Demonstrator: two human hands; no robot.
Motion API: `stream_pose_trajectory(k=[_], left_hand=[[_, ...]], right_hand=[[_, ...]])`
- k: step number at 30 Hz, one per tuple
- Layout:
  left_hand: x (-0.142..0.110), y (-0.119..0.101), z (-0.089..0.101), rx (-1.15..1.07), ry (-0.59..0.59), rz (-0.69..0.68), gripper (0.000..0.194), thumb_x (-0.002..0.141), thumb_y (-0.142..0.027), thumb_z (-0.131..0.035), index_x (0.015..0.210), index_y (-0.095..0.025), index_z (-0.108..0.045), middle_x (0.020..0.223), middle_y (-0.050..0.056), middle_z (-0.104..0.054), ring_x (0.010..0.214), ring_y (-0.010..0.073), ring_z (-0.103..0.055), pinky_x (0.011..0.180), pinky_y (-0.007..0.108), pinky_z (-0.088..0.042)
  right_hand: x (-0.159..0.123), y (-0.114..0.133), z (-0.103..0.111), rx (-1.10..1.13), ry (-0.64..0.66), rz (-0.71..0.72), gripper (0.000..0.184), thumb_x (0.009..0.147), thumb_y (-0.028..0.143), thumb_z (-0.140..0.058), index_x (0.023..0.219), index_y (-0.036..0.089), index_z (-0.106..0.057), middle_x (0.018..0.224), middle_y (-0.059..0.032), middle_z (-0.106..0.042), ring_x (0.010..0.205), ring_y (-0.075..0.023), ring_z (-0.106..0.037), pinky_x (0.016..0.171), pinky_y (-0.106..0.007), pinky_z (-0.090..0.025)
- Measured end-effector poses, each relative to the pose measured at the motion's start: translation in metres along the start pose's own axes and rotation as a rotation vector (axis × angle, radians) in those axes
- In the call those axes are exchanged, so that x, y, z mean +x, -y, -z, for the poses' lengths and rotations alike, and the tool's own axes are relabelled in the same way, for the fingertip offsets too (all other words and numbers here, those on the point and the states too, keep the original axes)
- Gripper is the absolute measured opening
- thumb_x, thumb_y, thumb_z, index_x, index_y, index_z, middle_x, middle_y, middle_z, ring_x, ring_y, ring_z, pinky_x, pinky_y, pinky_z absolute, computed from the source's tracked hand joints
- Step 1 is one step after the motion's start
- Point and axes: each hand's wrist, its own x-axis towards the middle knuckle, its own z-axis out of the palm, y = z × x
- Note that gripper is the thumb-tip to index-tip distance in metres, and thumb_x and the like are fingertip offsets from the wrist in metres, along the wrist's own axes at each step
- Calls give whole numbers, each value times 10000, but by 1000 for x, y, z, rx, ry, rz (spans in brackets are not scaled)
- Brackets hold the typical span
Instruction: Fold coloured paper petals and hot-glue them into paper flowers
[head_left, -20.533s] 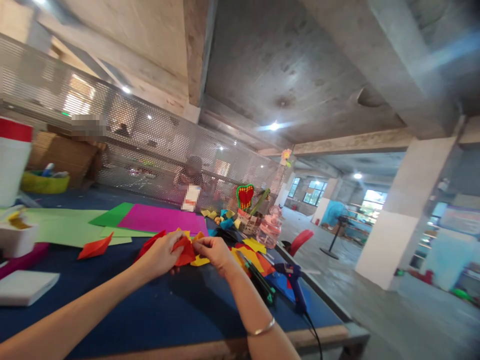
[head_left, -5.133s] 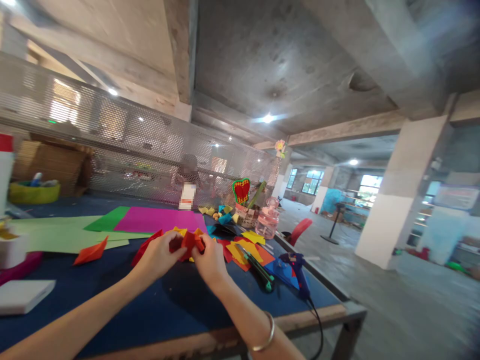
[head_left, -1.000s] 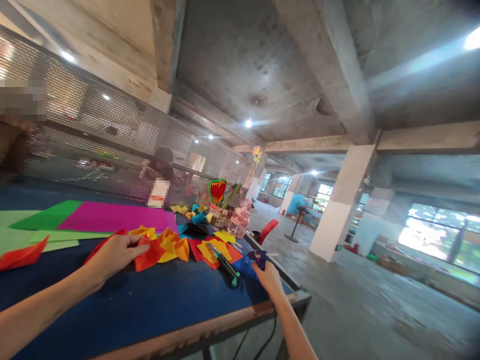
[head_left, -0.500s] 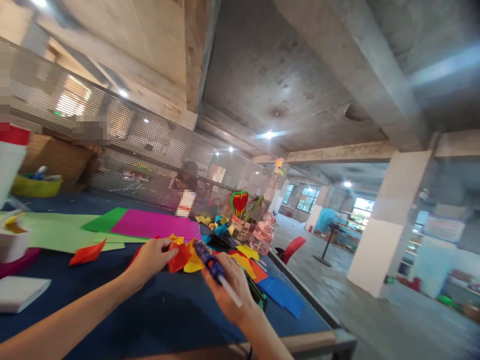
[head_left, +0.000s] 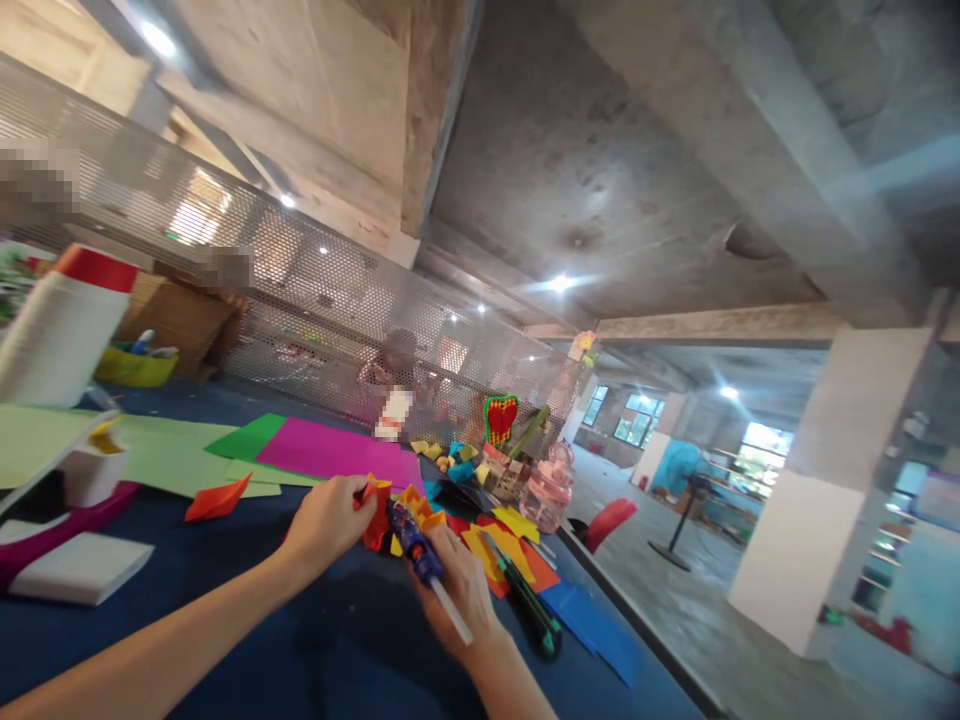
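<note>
My left hand [head_left: 330,520] pinches a folded red-orange paper piece [head_left: 376,522] between thumb and fingers. In my right hand [head_left: 461,590] is a dark blue patterned glue gun [head_left: 414,545], with a pale glue stick [head_left: 454,612] jutting from its back end. Its tip points at the red paper; I cannot tell whether they touch. Yellow folded paper [head_left: 426,512] shows just beyond the gun, partly hidden by it and my fingers. To the right of my right hand lies a black-and-green long-handled tool [head_left: 529,600], on loose yellow sheets [head_left: 502,550].
Purple card [head_left: 337,455] and pale green sheets [head_left: 172,460] lie behind my left hand, near an orange folded piece [head_left: 217,498]. Blue paper [head_left: 592,625] lies by the right table edge. A pink clear jar [head_left: 547,490] and basket [head_left: 504,472] stand behind. A mesh partition [head_left: 315,300] borders the table.
The view has swung left, so the table things sit further right in it. The red paper is turned more upright, and the black-and-green tool shows more fully. Both hands keep their hold.
</note>
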Motion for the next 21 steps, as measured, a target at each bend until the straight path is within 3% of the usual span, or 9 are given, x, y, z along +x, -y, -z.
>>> stream_pose_trajectory(k=[8, 21], left_hand=[[-3, -3, 1, 72, 3, -37, 270, 821, -348, -393, 655, -201, -548, 660, 57, -635, 640, 179, -562, 562, 254, -229], [-4, -4, 2, 88, 15, -75, 274, 837, -334, -391, 663, -206, -560, 668, 51, -653, 649, 182, -580, 556, 261, -222]], right_hand=[[-1, -1, -2, -2, -4, 57, 100, 894, 291, -462, 931, 208, -504, 840, -25, -566, 755, -173, -548, 608, -259, -369], [-2, -4, -5, -12, -5, 70, 81, 883, 277, -488, 909, 201, -496, 822, -24, -557, 738, -171, -535, 604, -267, -348]])
